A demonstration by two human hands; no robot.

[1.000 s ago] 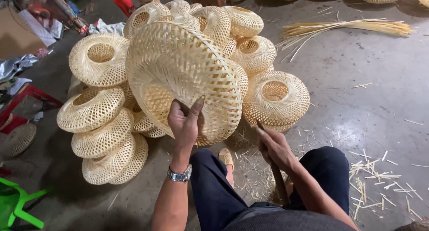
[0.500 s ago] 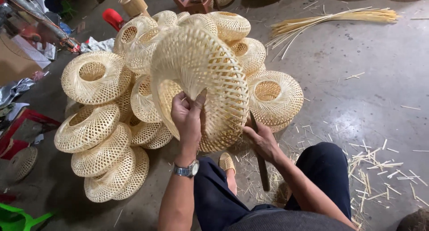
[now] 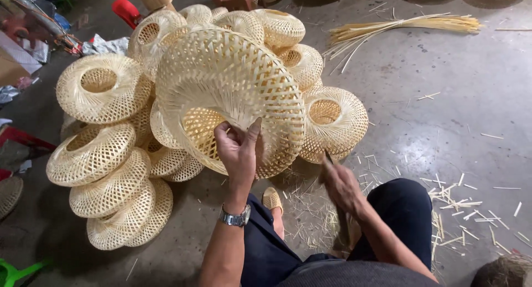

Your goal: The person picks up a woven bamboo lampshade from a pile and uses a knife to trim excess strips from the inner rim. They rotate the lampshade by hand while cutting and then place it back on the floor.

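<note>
My knees and dark trousers fill the bottom of the view, with my sandalled foot [image 3: 272,200] poking out between them on the concrete floor [image 3: 443,98]. My left hand [image 3: 238,148] has its grip clenched on the rim of the big woven bamboo shade [image 3: 230,93], fingers hooked into the opening and thumb up against the weave; the shade stands tilted on edge just in front of me, leaning toward the heap behind. Compared with a second ago it has swung more upright and turned, so more of its domed outer side now faces me, and my left hand has climbed a little along the rim. My right hand [image 3: 339,181] has drawn down and in toward my knee (it is smeared with motion), and it seems to grasp a dark thin tool [image 3: 328,156], though I cannot tell what kind. Bamboo trimmings [image 3: 454,201] litter the floor to my right. Behind the shade the pile of finished shades [image 3: 102,154] is partly covered by it; farther off lies a bundle of bamboo strips [image 3: 410,25], and the things at the top edge are cut off
</note>
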